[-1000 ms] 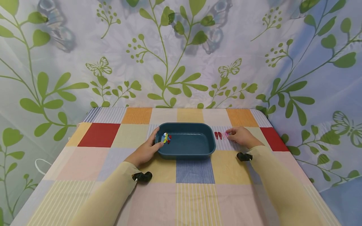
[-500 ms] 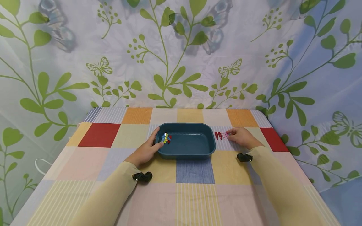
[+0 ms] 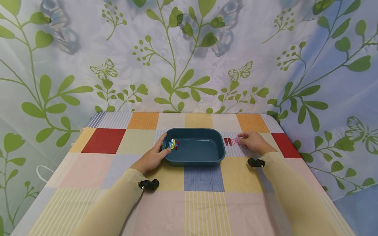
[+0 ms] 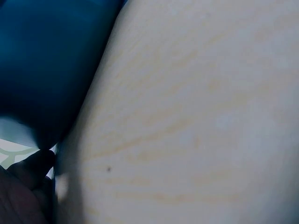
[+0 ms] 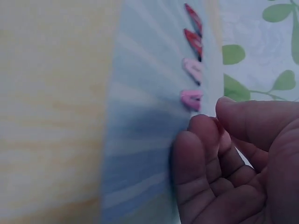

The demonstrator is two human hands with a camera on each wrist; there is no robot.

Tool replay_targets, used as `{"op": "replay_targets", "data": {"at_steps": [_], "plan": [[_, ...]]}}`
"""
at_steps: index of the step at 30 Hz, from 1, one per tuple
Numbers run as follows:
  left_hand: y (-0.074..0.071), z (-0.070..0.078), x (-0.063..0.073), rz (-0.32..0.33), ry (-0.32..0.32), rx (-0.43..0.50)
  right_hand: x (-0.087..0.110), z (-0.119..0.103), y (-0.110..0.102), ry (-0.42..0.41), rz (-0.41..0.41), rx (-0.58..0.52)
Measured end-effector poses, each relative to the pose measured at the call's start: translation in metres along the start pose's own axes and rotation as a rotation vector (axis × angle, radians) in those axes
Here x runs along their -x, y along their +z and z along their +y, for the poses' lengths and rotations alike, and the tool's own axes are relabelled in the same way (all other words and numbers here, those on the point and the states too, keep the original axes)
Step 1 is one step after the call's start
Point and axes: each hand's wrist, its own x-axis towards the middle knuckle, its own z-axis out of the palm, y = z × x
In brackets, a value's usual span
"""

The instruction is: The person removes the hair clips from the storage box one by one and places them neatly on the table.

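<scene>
My left hand [image 3: 152,157] grips the left end of a dark teal plastic basin [image 3: 195,163], with the thumb over the rim. Several small hair clips [image 3: 172,144] in yellow, blue and red lie in the basin beside that thumb. Right of the basin, a row on the cloth has two red hair clips [image 5: 193,42], a pale pink hair clip [image 5: 192,69] and a brighter pink hair clip [image 5: 191,100]. My right hand [image 3: 252,143] is at the pink end of the row, its fingers loosely bent with nothing visible between them.
A patchwork tablecloth [image 3: 203,209] covers the table. Behind it hangs a curtain [image 3: 195,65] printed with leaves and butterflies. A white cable loop [image 3: 44,173] shows at the left edge. Each wrist carries a small black camera mount [image 3: 149,185].
The right hand has shifted slightly to the right, its fingertips coming off the end pink hair clip, which now shows more. The left hand and the basin have stayed put.
</scene>
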Motion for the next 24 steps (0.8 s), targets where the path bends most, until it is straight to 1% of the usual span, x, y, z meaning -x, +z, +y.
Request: {"op": "replay_targets", "data": {"at_steps": [5,8,10,13,15,20,24], "plan": [[0.0,-0.001,0.001,0.0,0.0,0.008,-0.001,-0.013,-0.003,-0.096,0.062,0.013],[0.0,-0.001,0.001,0.002,-0.001,0.004,0.002,-0.029,-0.005,-0.167,0.086,0.012],[0.0,0.0,0.002,0.005,0.0,0.0,0.006,-0.044,-0.006,-0.208,0.09,0.038],[-0.001,0.001,0.002,0.007,0.002,-0.003,0.011,-0.067,-0.005,-0.253,0.079,0.088],[-0.001,0.001,0.002,0.006,0.01,-0.001,0.014,-0.083,-0.002,-0.267,0.067,0.114],[-0.001,0.0,0.001,0.002,0.024,0.008,0.021,-0.119,0.009,-0.329,0.02,0.12],[-0.001,-0.001,0.001,0.002,0.021,0.015,0.024,-0.141,0.021,-0.412,-0.034,0.133]]}}
